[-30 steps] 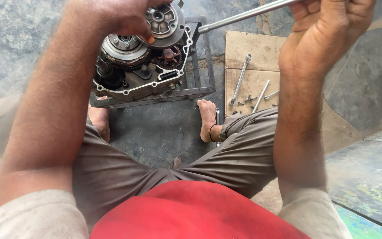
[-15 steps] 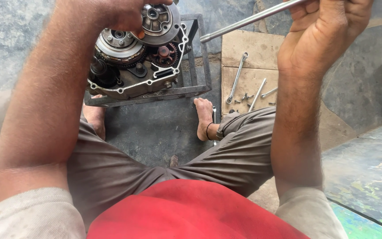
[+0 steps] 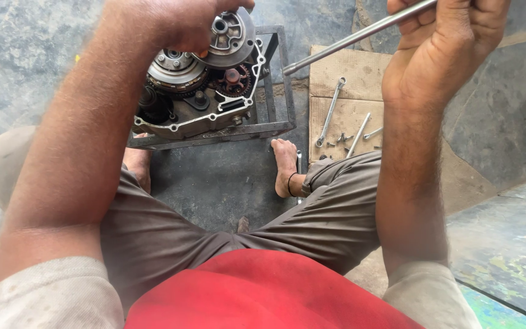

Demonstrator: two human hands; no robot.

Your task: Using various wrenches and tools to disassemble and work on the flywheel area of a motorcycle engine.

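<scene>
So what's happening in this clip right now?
A seated person works on an open grey metal engine case resting in a dark metal frame. The left hand grips a round silver clutch part on it. The right hand holds a long steel rod. Loose wrenches lie on brown cardboard.

A long steel spanner [image 3: 330,111] and smaller metal tools [image 3: 360,134] lay on a flat brown cardboard sheet [image 3: 348,73] over the grey concrete floor [image 3: 214,183].
</scene>
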